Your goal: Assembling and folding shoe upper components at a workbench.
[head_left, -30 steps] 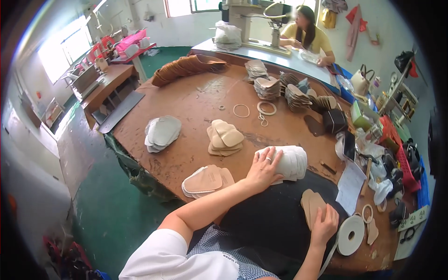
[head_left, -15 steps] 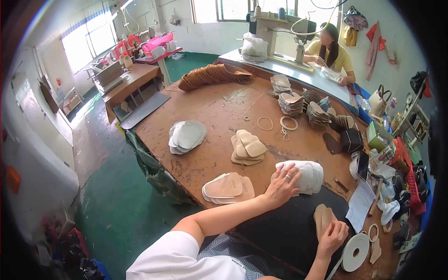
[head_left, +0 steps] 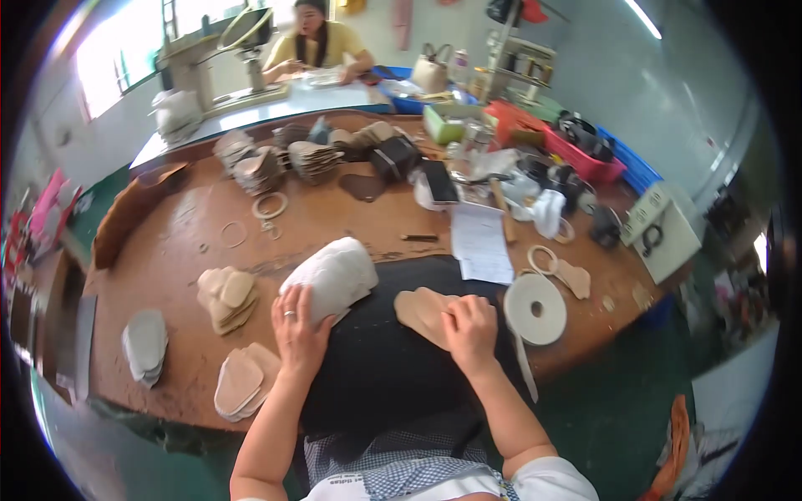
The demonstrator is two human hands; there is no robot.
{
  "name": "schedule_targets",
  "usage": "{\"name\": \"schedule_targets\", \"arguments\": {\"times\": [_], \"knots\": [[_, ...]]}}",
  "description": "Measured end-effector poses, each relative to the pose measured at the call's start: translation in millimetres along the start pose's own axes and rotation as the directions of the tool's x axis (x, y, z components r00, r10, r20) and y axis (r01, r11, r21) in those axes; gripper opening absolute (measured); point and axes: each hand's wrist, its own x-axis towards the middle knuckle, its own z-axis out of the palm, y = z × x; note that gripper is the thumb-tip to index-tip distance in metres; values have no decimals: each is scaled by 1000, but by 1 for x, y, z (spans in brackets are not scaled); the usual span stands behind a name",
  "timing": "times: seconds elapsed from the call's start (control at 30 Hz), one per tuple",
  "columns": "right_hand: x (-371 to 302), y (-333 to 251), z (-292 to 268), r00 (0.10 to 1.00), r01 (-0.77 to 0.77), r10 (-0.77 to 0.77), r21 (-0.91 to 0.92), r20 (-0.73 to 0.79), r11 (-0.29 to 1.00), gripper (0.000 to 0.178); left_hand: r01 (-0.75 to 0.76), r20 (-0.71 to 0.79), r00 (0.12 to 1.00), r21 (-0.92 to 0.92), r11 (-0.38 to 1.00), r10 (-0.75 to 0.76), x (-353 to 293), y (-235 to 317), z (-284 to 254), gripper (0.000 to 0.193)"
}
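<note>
My left hand (head_left: 302, 338) lies with fingers stretched and thumb apart against the near end of a stack of white sole-shaped pieces (head_left: 341, 271). To its right, my right hand (head_left: 470, 334) has its fingers bent and closed on the near end of some beige insole pieces (head_left: 420, 311), which lie fanned on a black mat (head_left: 376, 359). Left of my left hand sit a pile of beige insoles (head_left: 227, 296) and a pile of beige pieces with white edges (head_left: 244, 384). A pile of whitish pieces (head_left: 145, 346) is farther left.
A white tape roll (head_left: 535, 310) and a paper sheet (head_left: 482, 242) lie on the right. Bundled insoles (head_left: 259, 171), a black box (head_left: 396, 159) and a phone (head_left: 439, 181) stand farther back. Brown material (head_left: 134, 209) curves along the far left edge. A person (head_left: 313, 46) sits across.
The view has swung to the right. My left hand has slid from the top of the white stack to its near end. My right hand stays at the beige insole pieces.
</note>
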Motion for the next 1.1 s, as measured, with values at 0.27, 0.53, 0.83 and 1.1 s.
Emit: {"name": "schedule_targets", "arguments": {"times": [0.27,0.53,0.83,1.1], "knots": [[-14,10,-5,995,-101,101,13,-26,995,21,-16,24,1000,9,1000,16,-6,5,11,69],[-14,16,-1,992,-111,119,194,-29,975,22,-12,32,999,-4,1000,12,-7,1,11,65],[-12,17,-3,992,-97,123,396,-41,913,17,4,7,1000,-31,999,-4,-4,4,9,64],[-13,21,-11,915,-398,308,695,259,599,19,-11,131,991,-194,981,37,-12,41,-43,66]]}}
